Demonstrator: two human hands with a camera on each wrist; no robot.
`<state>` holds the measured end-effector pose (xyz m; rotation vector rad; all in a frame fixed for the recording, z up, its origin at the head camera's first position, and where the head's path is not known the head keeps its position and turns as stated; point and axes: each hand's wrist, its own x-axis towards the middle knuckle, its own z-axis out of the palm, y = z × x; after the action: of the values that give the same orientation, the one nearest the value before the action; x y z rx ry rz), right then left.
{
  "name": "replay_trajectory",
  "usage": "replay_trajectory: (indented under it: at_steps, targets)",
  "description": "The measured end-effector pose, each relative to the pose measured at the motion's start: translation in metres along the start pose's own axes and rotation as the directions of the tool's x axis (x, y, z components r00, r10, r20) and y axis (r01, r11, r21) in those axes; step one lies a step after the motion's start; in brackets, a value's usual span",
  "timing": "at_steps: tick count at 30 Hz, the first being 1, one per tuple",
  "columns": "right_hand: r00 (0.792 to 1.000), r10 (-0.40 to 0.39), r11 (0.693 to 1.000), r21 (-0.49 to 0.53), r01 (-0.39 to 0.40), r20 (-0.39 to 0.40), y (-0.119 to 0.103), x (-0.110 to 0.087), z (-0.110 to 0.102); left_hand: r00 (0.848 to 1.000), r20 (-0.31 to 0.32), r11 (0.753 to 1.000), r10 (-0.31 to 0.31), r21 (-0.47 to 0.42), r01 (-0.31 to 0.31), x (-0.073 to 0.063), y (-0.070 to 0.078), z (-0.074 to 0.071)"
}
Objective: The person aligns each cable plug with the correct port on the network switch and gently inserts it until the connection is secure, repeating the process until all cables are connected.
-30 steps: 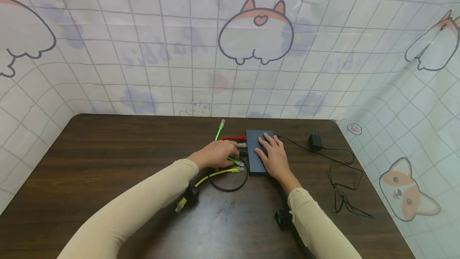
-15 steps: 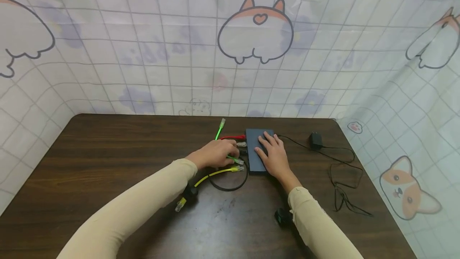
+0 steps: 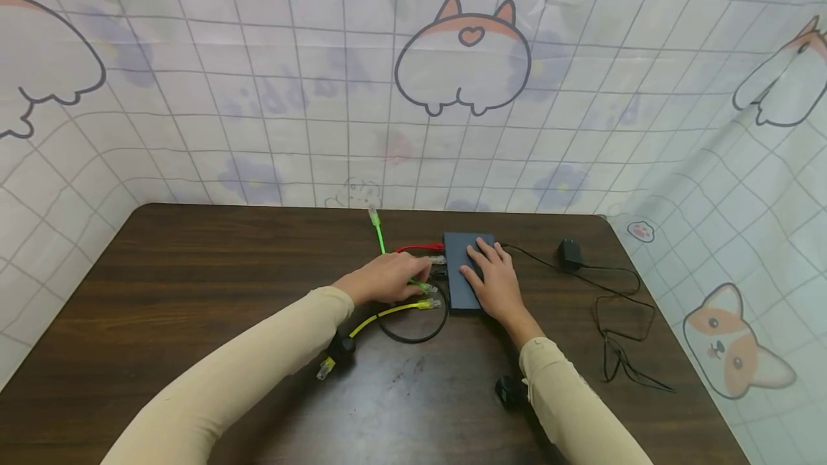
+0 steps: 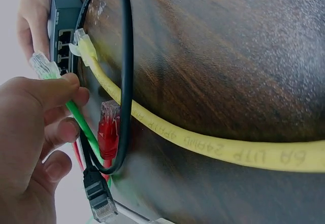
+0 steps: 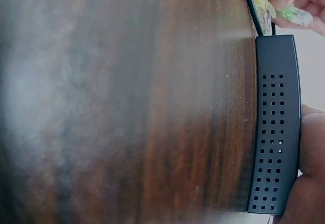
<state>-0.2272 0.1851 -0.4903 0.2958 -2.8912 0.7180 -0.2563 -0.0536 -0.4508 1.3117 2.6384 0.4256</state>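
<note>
My left hand (image 3: 384, 278) pinches a green network cable just behind its clear plug (image 4: 45, 66), between thumb and forefinger. That plug is apart from the switch, pointing toward its row of ports (image 4: 63, 51). My right hand (image 3: 496, 282) rests with spread fingers on top of the dark blue-grey network switch (image 3: 456, 293). A red cable (image 3: 420, 247) runs to the switch's left side, with a clear plug (image 3: 437, 260) beside it. The yellow cable (image 4: 203, 145) lies on the table below my left hand, its plug near the switch but apart.
A black cable loop (image 3: 413, 341) lies in front of my left hand. Loose red (image 4: 108, 135) and black (image 4: 99, 196) plugs hang near my left fingers. A black power adapter (image 3: 570, 255) with a tangled cord (image 3: 620, 350) sits right. A patterned curtain (image 3: 291, 92) stands behind the table.
The green cable's far end has swung left and back toward the curtain. Both hands stay nearly where they were, the left still holding the green cable, the right on the switch.
</note>
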Motion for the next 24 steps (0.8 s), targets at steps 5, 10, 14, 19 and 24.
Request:
replay_trajectory:
  at_steps: [5,10,14,19,24]
  targets:
    - [1.0,-0.003,1.0,-0.003,0.003,0.001,0.0009,0.0002,0.001,1.0,-0.003,1.0,-0.004,-0.004,0.004,-0.0011,0.0016,-0.0002]
    - [1.0,0.0,1.0,0.0,0.0,0.003,0.0014,0.0008,0.0017,1.0,-0.017,1.0,0.02,0.009,-0.02,-0.0019,0.001,0.0006]
    - [1.0,0.004,1.0,-0.001,-0.004,0.008,0.0018,0.0016,0.0017,1.0,-0.016,1.0,0.026,0.014,-0.025,-0.0019,0.0012,0.0008]
    - [1.0,0.016,1.0,-0.006,-0.016,0.027,0.0012,0.0016,0.0004,0.999,-0.014,0.998,0.036,0.05,-0.035,-0.0014,0.0023,0.0021]
    - [0.999,0.017,1.0,-0.008,-0.017,0.03,0.0009,0.0018,0.0001,0.999,-0.02,0.993,0.05,0.109,-0.047,-0.0017,0.004,0.003]
